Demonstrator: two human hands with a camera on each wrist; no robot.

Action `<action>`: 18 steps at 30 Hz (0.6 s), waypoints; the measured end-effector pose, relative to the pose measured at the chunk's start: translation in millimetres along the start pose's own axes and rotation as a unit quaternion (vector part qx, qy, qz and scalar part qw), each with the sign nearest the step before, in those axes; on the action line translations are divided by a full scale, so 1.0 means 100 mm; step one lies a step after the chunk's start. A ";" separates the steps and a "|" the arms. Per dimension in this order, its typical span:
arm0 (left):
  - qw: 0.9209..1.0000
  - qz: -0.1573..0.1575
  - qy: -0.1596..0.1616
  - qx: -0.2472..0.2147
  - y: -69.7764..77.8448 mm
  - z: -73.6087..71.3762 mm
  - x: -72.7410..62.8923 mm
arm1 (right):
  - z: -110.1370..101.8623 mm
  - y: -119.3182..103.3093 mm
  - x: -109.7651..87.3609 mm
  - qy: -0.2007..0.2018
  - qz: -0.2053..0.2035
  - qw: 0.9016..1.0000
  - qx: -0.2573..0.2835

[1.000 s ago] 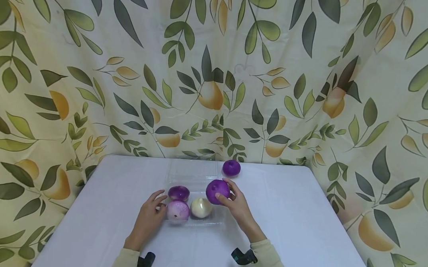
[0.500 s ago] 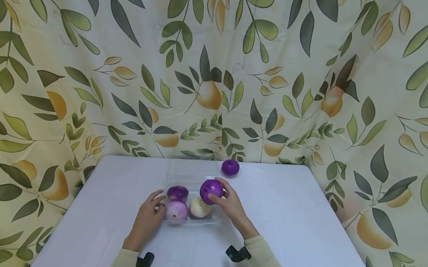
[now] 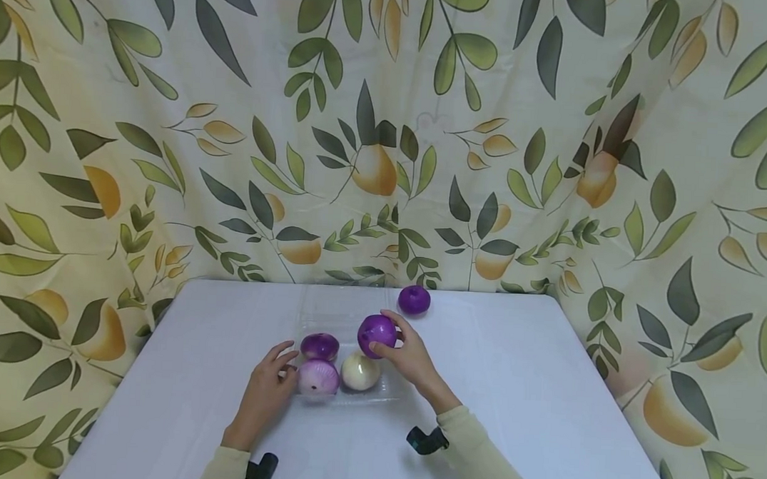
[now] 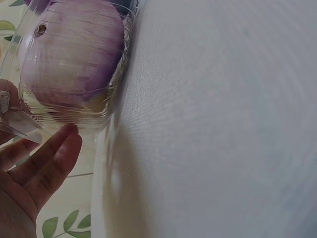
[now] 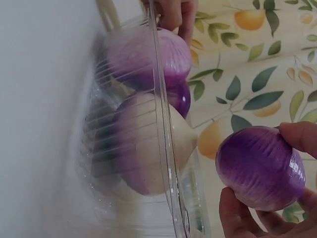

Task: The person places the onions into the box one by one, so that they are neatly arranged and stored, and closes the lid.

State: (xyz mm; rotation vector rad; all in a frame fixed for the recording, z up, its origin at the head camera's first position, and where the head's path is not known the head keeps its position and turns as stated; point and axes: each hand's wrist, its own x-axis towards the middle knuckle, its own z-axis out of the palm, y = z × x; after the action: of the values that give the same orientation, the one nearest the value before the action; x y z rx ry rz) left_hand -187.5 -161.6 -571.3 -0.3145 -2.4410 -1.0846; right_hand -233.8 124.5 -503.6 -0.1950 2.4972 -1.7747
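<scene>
My right hand [image 3: 413, 354] grips a glossy purple onion [image 3: 376, 336] between thumb and fingers, above the back right of a clear plastic container [image 3: 386, 390]. In the right wrist view that onion [image 5: 260, 167] is held apart from the container wall. Inside the container sit a dark purple onion [image 3: 319, 346], a pale purple onion [image 3: 318, 377] and a whitish onion [image 3: 360, 371] with a purple side. My left hand [image 3: 266, 384] rests at the container's left side, its fingers [image 4: 52, 171] loosely extended and touching the clear wall beside the pale purple onion [image 4: 74, 54].
Another purple onion [image 3: 414, 300] lies on the white table [image 3: 512, 388] near its back edge, right of the container's raised clear lid [image 3: 342, 305]. A leaf-and-fruit patterned curtain [image 3: 387, 161] hangs behind and at both sides.
My right hand has moved left with the purple onion, then slightly back, bringing it over the container behind the whitish onion. My left hand has stayed at the container's side.
</scene>
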 end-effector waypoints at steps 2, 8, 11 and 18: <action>1.000 -0.003 -0.002 -0.002 0.00 0.00 0.00 | -0.01 0.00 0.01 0.005 0.000 1.000 -0.007; 1.000 -0.002 -0.002 0.003 -0.01 0.01 0.00 | -0.04 0.00 0.01 0.015 0.003 1.000 -0.018; 1.000 -0.003 -0.001 0.003 -0.01 0.01 0.00 | -0.05 0.01 0.02 0.013 -0.001 1.000 -0.027; 1.000 0.012 0.010 0.007 0.00 0.01 0.00 | -0.03 0.05 0.05 0.014 -0.022 0.999 -0.040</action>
State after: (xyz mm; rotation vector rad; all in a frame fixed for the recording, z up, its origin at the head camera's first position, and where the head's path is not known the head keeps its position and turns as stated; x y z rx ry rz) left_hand -187.7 -161.0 -572.1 -0.3256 -2.4204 -1.0553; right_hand -239.3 128.1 -507.1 -0.2342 2.6045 -1.7067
